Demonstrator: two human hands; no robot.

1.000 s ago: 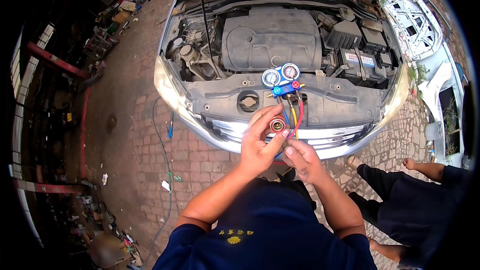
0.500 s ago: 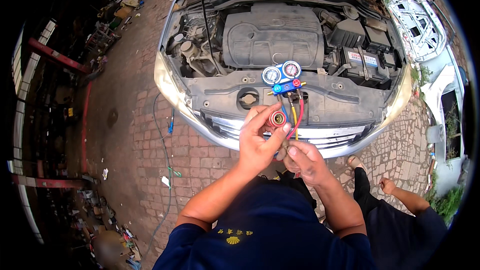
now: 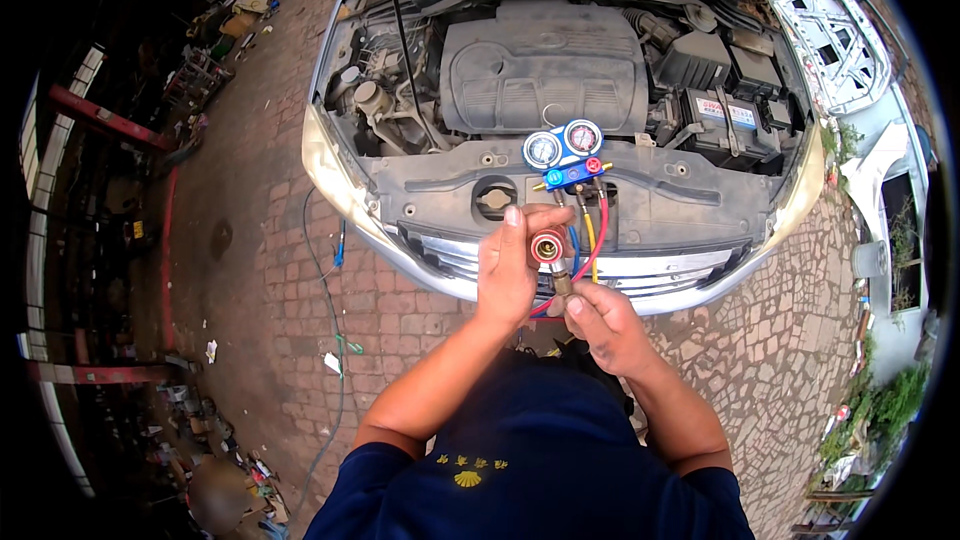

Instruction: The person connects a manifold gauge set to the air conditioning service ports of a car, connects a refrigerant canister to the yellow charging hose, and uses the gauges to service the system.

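Note:
My left hand (image 3: 510, 270) grips a red-ringed quick coupler (image 3: 548, 247), its thumb raised along the side and its fingers round the back. My right hand (image 3: 605, 330) holds the brass fitting (image 3: 562, 283) at the coupler's lower end. Just beyond them, a blue manifold gauge (image 3: 570, 170) with two round dials hangs at the car's front; blue, yellow and red hoses (image 3: 601, 222) drop from it behind my hands.
The car's open engine bay (image 3: 540, 70) lies ahead, with a battery (image 3: 725, 125) at right. A cable (image 3: 335, 310) crosses the paving at left, near red lift parts (image 3: 100, 373) and clutter. White car body parts (image 3: 835, 45) and plants (image 3: 890, 400) line the right.
My left thumb has lifted from the coupler's lower edge to point upward, showing more of the metal fitting. The other person at the lower right has moved out of view.

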